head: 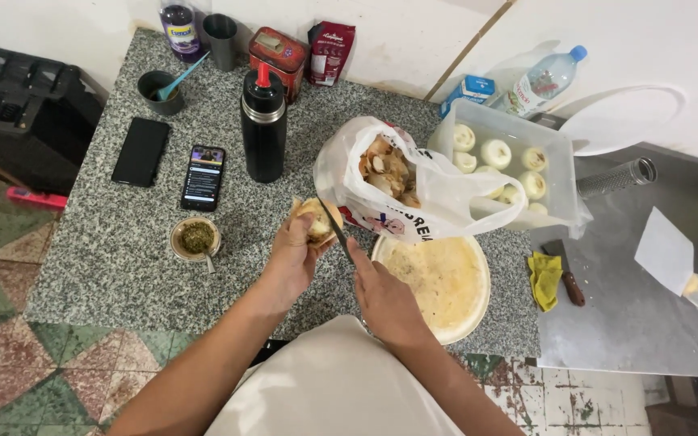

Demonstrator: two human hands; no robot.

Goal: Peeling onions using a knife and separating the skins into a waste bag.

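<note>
the left hand [294,250] holds an onion [315,220] in front of the plastic bag [438,198] of peels, with the knife [335,228] in the right hand [383,297] against it. the round board [446,278] lies right of the hands; behind it stands the tub [563,173] of peeled onions, and the flask [263,125] and two phones [173,161] lie to the left.

Both forearms reach forward from the bottom edge, converging. The left hand [296,250] is cupped, fingers curled upward — the right hand [381,295] is closed in a fist, knuckles up.
</note>
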